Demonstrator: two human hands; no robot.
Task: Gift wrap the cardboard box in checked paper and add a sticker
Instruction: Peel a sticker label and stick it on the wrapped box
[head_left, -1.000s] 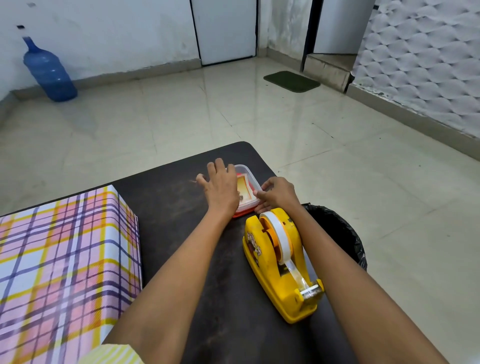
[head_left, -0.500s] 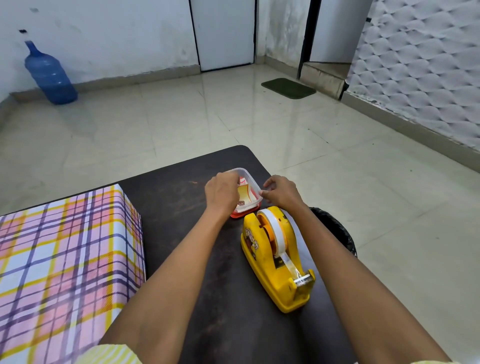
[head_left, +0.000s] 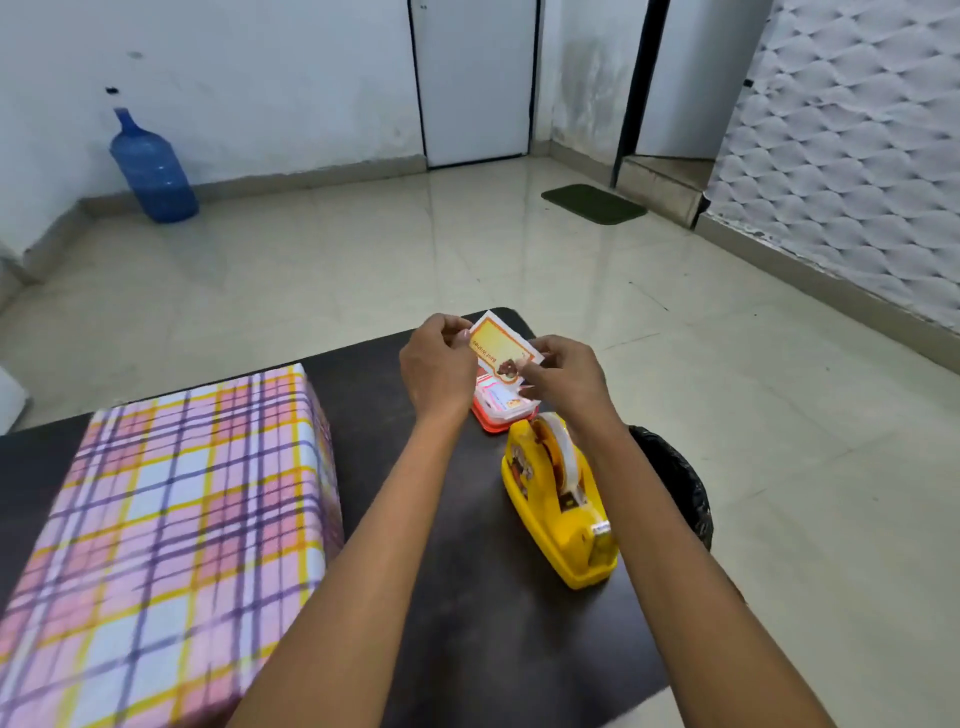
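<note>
The box wrapped in pink, purple and yellow checked paper (head_left: 171, 525) lies on the left of the dark table (head_left: 467, 597). Above the table's far end I hold a small orange-bordered sticker card (head_left: 501, 345) in the air. My left hand (head_left: 436, 364) pinches its left edge and my right hand (head_left: 563, 374) pinches its right lower corner. Below the card sits a small red-based plastic container (head_left: 501, 410) with more sticker cards in it.
A yellow tape dispenser (head_left: 558, 499) with a clear tape roll stands near the table's right edge, just behind the container. A black-lined bin (head_left: 675, 483) is on the floor right of the table. A blue water jug (head_left: 153, 169) stands by the far wall.
Both hands were at the container on the table; they have since risen with one sticker card lifted out and held between them. The camera view has tilted slightly.
</note>
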